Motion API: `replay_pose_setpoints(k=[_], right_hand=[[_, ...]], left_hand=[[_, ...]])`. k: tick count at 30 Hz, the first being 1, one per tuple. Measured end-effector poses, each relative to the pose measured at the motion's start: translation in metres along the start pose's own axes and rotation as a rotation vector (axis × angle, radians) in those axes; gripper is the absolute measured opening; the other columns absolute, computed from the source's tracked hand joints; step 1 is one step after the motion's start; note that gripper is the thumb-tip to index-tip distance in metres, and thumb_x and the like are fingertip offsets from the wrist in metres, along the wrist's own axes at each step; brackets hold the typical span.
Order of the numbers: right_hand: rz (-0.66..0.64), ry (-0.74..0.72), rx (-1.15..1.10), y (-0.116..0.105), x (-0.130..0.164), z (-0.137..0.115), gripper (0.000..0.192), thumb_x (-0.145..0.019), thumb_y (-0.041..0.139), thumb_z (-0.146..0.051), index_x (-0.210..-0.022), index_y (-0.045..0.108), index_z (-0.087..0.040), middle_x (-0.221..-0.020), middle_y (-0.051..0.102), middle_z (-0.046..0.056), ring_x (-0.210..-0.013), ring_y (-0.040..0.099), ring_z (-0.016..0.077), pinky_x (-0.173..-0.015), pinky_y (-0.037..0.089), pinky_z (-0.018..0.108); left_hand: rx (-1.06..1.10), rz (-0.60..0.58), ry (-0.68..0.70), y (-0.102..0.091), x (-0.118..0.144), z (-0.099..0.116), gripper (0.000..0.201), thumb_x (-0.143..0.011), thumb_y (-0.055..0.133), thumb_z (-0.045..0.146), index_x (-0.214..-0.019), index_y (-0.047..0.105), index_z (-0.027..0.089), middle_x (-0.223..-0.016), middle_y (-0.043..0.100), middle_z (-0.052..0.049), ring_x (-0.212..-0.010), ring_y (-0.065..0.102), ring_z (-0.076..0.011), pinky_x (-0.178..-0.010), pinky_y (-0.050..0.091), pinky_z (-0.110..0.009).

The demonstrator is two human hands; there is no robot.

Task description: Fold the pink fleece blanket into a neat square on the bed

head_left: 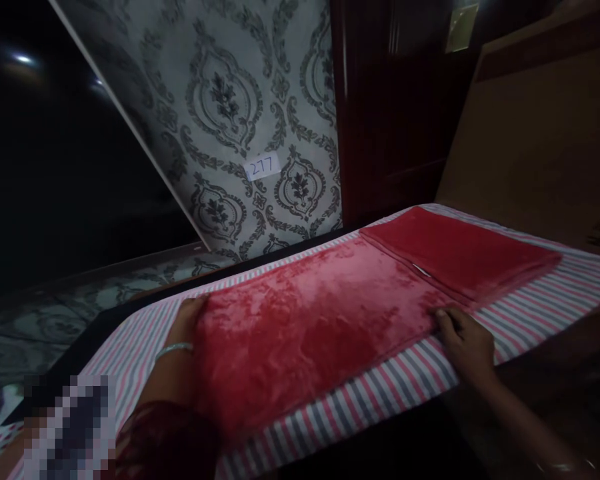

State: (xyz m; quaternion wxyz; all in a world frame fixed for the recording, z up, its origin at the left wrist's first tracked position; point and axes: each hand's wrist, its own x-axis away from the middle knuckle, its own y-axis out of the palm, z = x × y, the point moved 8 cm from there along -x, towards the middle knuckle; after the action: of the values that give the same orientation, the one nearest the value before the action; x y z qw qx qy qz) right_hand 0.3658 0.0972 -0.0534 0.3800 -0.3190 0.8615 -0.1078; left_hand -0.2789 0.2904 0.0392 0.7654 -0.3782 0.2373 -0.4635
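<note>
A folded red plush cloth [305, 320] with lighter pink brushed patches lies flat across a striped cover. My left hand [189, 313] is at its far left corner, fingers curled over the edge and partly hidden by the fabric. At the near right, my right hand [463, 337] pinches the front edge between thumb and fingers. Adjoining the right end is a darker red folded section [470, 253]; I cannot tell whether it is the same piece. A small white tag [421, 269] shows along the seam between them.
Pink, grey and white stripes mark the cover [370, 403] on the table. Behind stand a patterned wall [225, 100] with a "277" label [263, 165], a dark red door [385, 113] and a large cardboard panel [545, 133]. A dark screen [70, 147] leans in at left.
</note>
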Motion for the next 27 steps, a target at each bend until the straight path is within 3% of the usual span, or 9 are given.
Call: replay_pose_setpoints(k=[4,8,12,17,22,27], right_hand=[[-0.008,0.001,0.002,0.001,0.001,0.002,0.041,-0.089,0.044,-0.054,-0.082,0.068,-0.022,-0.081,0.072,0.008,-0.071,0.066,0.027,-0.064,0.048,0.036],[-0.014,0.007,-0.003,0.002,0.001,0.003,0.04,-0.088,0.044,-0.055,-0.083,0.068,-0.023,-0.08,0.071,0.008,-0.072,0.066,0.0282,-0.064,0.048,0.037],[-0.029,0.012,-0.009,0.0,-0.001,0.001,0.04,-0.086,0.043,-0.055,-0.081,0.066,-0.023,-0.08,0.071,0.008,-0.072,0.065,0.0287,-0.065,0.048,0.038],[-0.053,0.003,0.003,-0.001,-0.002,-0.001,0.04,-0.085,0.043,-0.055,-0.081,0.067,-0.023,-0.079,0.071,0.01,-0.071,0.065,0.029,-0.063,0.047,0.039],[-0.065,0.066,0.034,-0.003,-0.002,0.005,0.05,-0.084,0.04,-0.065,-0.079,0.068,-0.024,-0.077,0.071,0.014,-0.068,0.065,0.0318,-0.059,0.045,0.041],[-0.037,0.038,0.03,-0.009,-0.004,-0.008,0.049,-0.086,0.038,-0.068,-0.079,0.066,-0.029,-0.081,0.07,0.019,-0.074,0.066,0.0359,-0.062,0.045,0.048]], left_hand=[[0.119,-0.178,-0.117,0.006,0.019,-0.016,0.027,-0.082,0.064,0.039,-0.071,0.067,0.015,-0.073,0.073,-0.013,-0.071,0.072,-0.027,-0.062,0.058,-0.033],[0.164,-0.106,-0.138,0.003,0.033,-0.027,0.019,-0.083,0.063,0.034,-0.08,0.069,0.015,-0.073,0.073,-0.014,-0.08,0.073,-0.0303,-0.062,0.057,-0.034],[0.205,-0.032,-0.134,0.0,0.039,-0.032,0.029,-0.08,0.067,0.036,-0.097,0.07,0.013,-0.079,0.073,-0.015,-0.087,0.073,-0.0325,-0.066,0.056,-0.036],[0.319,-0.117,-0.155,-0.002,0.056,-0.041,0.035,-0.078,0.072,0.045,-0.09,0.068,0.013,-0.073,0.072,-0.011,-0.075,0.072,-0.0278,-0.06,0.055,-0.032],[0.475,-0.241,-0.155,0.004,0.096,-0.063,0.031,-0.072,0.081,0.04,-0.082,0.066,0.015,-0.069,0.071,-0.007,-0.066,0.071,-0.0238,-0.056,0.054,-0.03],[0.628,-0.201,-0.15,0.013,0.12,-0.084,0.024,-0.074,0.08,0.025,-0.089,0.063,0.016,-0.081,0.074,-0.008,-0.076,0.073,-0.0234,-0.069,0.058,-0.033]])
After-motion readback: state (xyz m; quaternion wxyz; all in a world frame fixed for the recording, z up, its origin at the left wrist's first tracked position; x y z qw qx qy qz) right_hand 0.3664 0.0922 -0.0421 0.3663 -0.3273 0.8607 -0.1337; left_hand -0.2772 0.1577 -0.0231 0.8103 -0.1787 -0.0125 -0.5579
